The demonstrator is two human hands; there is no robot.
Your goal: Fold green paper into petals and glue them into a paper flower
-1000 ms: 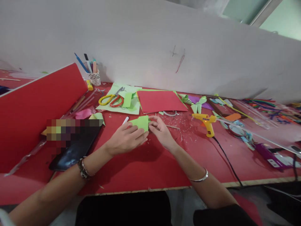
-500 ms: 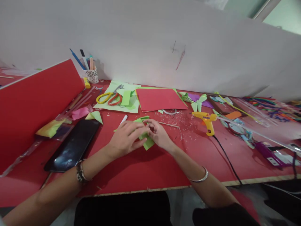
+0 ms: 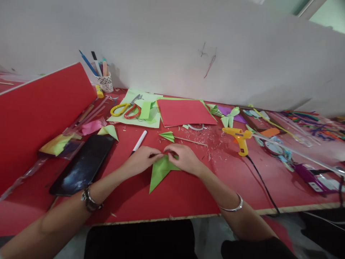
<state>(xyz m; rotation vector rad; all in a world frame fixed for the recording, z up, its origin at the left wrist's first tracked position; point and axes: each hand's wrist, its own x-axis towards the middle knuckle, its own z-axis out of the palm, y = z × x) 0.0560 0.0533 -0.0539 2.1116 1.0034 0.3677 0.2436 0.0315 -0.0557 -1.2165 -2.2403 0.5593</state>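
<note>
A folded piece of green paper [image 3: 159,173] hangs between my two hands over the red tabletop, one pointed corner toward me. My left hand [image 3: 142,158] pinches its upper edge with thumb and forefinger. Close beside it, my right hand [image 3: 185,158] grips the paper's upper right part, its fingers curled and partly covering it. Just beyond my hands lies a small pleated green paper piece [image 3: 168,136] at the end of a thin stick [image 3: 191,141]. A white marker [image 3: 139,142] with a dark tip end rests next to my left hand.
Left stand a black phone [image 3: 83,165], a red board [image 3: 43,115] and a pen cup [image 3: 105,82]. Behind are scissors [image 3: 132,111] and red paper sheets [image 3: 185,112]. A yellow glue gun [image 3: 239,138] with its cord lies right, near a purple device [image 3: 309,178].
The green paper has been opened out from a narrow folded strip to a wider pointed shape. My hands have shifted, uncovering the pleated piece and the marker.
</note>
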